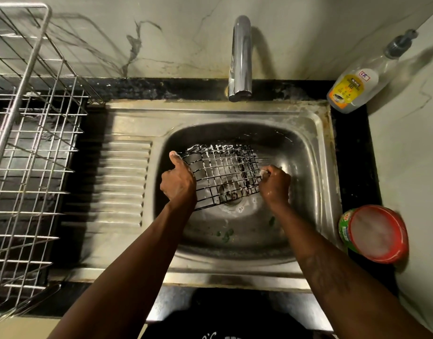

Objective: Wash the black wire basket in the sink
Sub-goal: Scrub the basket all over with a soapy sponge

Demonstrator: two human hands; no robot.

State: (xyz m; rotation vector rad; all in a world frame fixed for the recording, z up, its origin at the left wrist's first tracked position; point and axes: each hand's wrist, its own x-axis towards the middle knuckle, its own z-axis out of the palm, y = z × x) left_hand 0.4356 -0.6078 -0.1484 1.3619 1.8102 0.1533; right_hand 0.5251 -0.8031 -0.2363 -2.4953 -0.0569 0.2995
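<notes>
The black wire basket (pixel 222 172) is held tilted over the steel sink bowl (pixel 306 167), with white soap foam along its far wires. My left hand (pixel 178 182) grips its left edge, thumb pointing up. My right hand (pixel 275 185) is closed at the basket's right edge, pressing a small whitish scrubbing piece (pixel 263 172) against the wires; most of that piece is hidden in my fist. The drain under the basket shows through the mesh.
A chrome tap (pixel 240 57) stands over the sink's back edge, no water running. A dish soap bottle (pixel 357 86) lies at the back right. A red-rimmed tub of cleaning paste (pixel 375 233) sits right of the sink. A steel dish rack (pixel 32 143) fills the left counter beside the ribbed drainboard (pixel 122 182).
</notes>
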